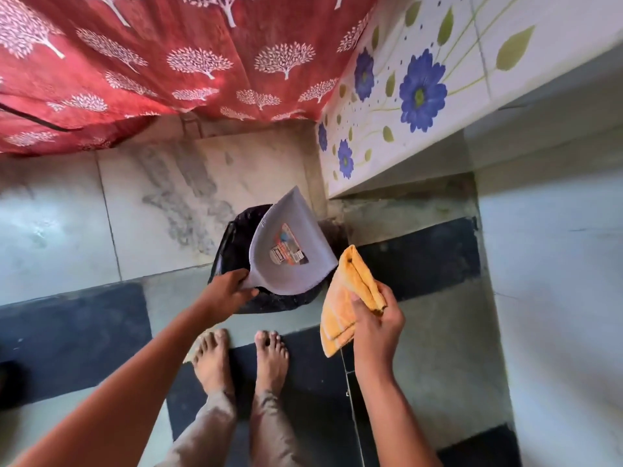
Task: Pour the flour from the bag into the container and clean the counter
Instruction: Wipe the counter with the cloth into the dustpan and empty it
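Left hand (232,291) grips the grey dustpan (290,251) by its lower edge, fingers curled around it, tilting it over the black bin (236,244) at centre frame. Right hand (377,321) is pinched tight on the folded orange cloth (347,298), just right of the pan's rim. My bare feet (242,358) stand on the dark and pale floor tiles (84,332) below. Red tree-print curtain (151,62) hangs upper left, flowered wall tiles (421,89) upper right. No flour bag or container in view.

Tiled floor (67,210) w/ dark bands, red curtain (168,62), floral wall tiles (421,89)
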